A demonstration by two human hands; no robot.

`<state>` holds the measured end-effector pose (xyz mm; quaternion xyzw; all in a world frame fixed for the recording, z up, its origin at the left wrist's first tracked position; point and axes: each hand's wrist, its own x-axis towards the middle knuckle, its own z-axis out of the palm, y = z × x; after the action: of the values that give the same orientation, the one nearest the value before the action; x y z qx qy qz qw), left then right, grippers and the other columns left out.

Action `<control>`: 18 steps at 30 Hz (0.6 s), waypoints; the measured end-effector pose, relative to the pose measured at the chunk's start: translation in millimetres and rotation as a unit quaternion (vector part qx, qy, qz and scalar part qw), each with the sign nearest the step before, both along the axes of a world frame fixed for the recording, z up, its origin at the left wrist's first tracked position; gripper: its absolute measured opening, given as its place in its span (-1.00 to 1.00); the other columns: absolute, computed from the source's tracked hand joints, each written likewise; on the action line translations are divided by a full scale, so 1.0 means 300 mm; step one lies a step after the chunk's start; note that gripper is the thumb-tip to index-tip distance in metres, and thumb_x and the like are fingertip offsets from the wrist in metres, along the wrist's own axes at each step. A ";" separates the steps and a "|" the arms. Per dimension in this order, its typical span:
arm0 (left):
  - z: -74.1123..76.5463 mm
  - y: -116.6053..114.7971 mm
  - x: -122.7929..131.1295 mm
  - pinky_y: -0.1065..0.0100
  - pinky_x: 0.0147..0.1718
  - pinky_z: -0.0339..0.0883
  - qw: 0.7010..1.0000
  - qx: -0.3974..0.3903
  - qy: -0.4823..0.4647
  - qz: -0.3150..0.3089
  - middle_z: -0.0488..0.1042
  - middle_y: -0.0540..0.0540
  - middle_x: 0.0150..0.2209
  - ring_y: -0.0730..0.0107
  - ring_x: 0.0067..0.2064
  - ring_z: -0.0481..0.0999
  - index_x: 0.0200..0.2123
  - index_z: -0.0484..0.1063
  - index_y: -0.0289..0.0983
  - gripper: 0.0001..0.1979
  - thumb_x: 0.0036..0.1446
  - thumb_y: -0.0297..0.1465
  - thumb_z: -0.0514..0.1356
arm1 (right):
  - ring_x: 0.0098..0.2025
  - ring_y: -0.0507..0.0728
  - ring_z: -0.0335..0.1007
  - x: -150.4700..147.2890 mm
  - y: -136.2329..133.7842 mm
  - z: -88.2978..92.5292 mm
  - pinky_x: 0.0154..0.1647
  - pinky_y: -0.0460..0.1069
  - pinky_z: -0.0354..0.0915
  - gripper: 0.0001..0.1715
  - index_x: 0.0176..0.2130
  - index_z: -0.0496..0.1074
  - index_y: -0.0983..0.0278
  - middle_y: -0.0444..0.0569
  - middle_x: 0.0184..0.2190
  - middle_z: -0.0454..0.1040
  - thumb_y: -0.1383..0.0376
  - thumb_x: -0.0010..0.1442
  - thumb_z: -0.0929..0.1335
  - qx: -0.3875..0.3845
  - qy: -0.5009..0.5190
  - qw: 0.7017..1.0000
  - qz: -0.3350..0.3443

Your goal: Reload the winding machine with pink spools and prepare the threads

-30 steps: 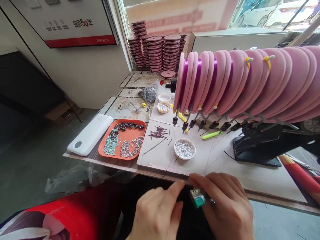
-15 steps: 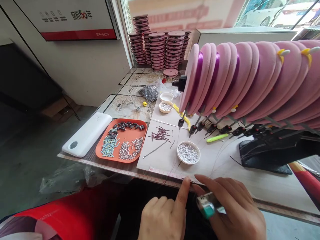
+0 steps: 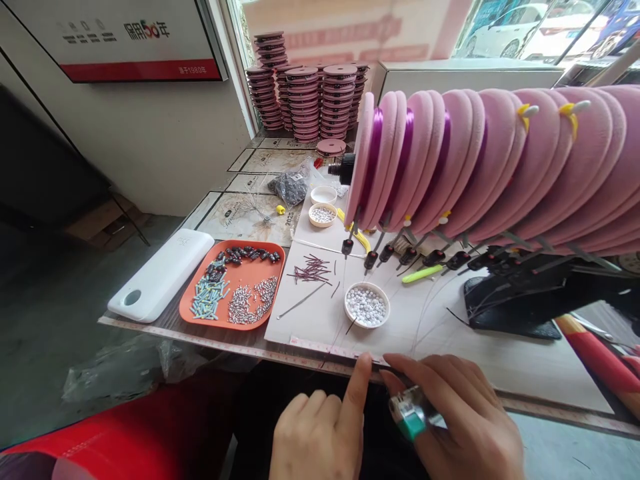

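My left hand [image 3: 320, 433] is curled at the table's front edge, its forefinger stretched up and pressing on the measuring tape [image 3: 320, 348] glued along that edge. My right hand [image 3: 460, 420] sits just to its right, closed round a teal lighter [image 3: 411, 415] with a metal top. Its thumb and forefinger pinch close to the left fingertip, seemingly on a thin clear line that is hard to make out. Behind them a small white bowl of pale beads [image 3: 367, 305] rests on a white mat [image 3: 435, 327].
A long rack of pink line spools [image 3: 480, 160] on a black stand [image 3: 515, 300] fills the right. An orange tray [image 3: 200, 313] of small parts, a white power bank [image 3: 160, 273], purple tube pieces [image 3: 311, 269], two small bowls and stacked spools [image 3: 310, 100] lie further back.
My left forefinger has stretched up onto the measuring tape. My right hand has slid slightly right with the lighter. The view has shifted a little.
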<state>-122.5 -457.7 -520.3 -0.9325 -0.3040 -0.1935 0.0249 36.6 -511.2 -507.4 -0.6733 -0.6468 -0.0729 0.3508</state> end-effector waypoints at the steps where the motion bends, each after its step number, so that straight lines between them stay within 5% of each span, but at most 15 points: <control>1: 0.001 0.000 0.000 0.35 -0.63 0.05 1.000 0.000 0.000 0.001 0.28 0.10 -0.68 0.47 -0.64 0.24 0.18 0.05 -0.42 -0.46 0.09 -0.62 -0.06 | -0.46 0.07 0.30 0.003 0.001 -0.001 -0.35 -0.02 0.16 -0.75 -0.17 0.37 0.30 -0.07 -0.49 0.41 0.44 0.11 0.26 -0.005 -0.015 1.000 0.005; 18: 0.010 -0.004 0.003 0.35 -0.61 0.06 1.000 -0.015 0.005 0.002 0.29 0.09 -0.66 0.46 -0.63 0.25 0.15 0.07 -0.44 -0.53 0.14 -0.58 -0.08 | -0.45 0.06 0.29 -0.009 0.026 0.010 -0.35 -0.04 0.14 -0.75 -0.25 0.42 0.27 -0.11 -0.50 0.41 0.44 0.11 0.22 -0.014 -0.029 0.999 0.000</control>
<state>-121.6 -458.9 -517.2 -0.9332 -0.3081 -0.1845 0.0129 34.0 -503.5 -504.5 -0.6757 -0.6577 -0.0828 0.3226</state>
